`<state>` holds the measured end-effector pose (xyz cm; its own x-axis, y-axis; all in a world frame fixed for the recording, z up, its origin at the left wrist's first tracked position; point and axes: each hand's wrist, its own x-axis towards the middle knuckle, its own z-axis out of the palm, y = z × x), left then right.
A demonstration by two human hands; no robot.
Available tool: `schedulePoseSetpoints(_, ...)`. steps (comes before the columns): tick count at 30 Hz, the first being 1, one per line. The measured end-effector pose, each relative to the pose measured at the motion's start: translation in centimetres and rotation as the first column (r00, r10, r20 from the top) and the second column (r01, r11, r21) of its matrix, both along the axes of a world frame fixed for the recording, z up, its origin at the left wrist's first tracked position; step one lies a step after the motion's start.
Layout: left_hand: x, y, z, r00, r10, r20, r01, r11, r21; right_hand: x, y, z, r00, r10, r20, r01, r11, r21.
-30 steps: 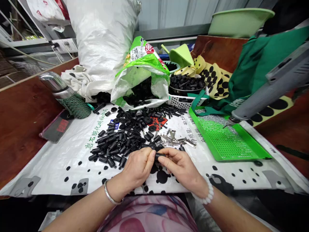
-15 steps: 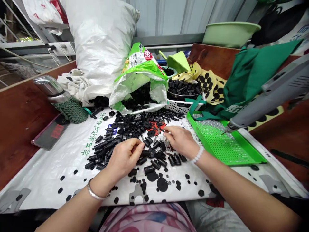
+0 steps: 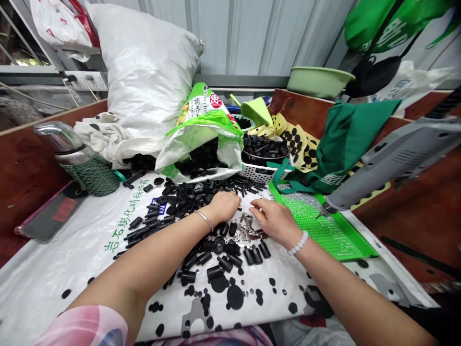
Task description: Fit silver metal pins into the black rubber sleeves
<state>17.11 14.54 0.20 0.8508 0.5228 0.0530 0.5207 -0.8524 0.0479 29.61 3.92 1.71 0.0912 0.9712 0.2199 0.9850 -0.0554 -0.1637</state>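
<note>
My left hand (image 3: 224,205) reaches forward over a heap of small black plastic parts (image 3: 187,194) spread on a white sheet, its fingers curled down among them; what they grip is hidden. My right hand (image 3: 274,219) lies just to its right, fingers bent over a little cluster of small metal clips (image 3: 248,228). Several black tube-shaped parts (image 3: 230,257) lie in front of both hands.
A green and white bag (image 3: 201,132) spills black parts behind the heap. A white basket (image 3: 259,172) holds a bowl of black parts. A green perforated tray (image 3: 324,223) sits at right under a grey power tool (image 3: 392,161). A steel flask (image 3: 77,158) and a phone (image 3: 45,216) lie at left.
A second ago both hands held one black part together near my body. They parted; the right went to the metal clips, then the left stretched forward into the heap. The camera tilted up.
</note>
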Motion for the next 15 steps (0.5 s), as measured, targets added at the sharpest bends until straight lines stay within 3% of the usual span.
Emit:
schedulePoseSetpoints(4,-0.9,-0.6,0.6,1.0,0.009,-0.004,-0.009,1.0,-0.012,0.1,1.7,0.3,1.0,0.013,0.026,-0.013,1.0,-0.019)
schedulePoseSetpoints(10,-7.4,-3.5,2.9,0.995,0.094,0.023,-0.094,0.995,-0.027,-1.8,8.0,-1.1,0.998,0.064,0.021,-0.062,0.995,-0.079)
schedulePoseSetpoints(15,-12.4,-5.3,3.4,0.942,0.299,0.154,-0.251,0.931,-0.266,-2.4,11.3,-2.8,1.0,-0.006,0.016,0.008,0.989,-0.148)
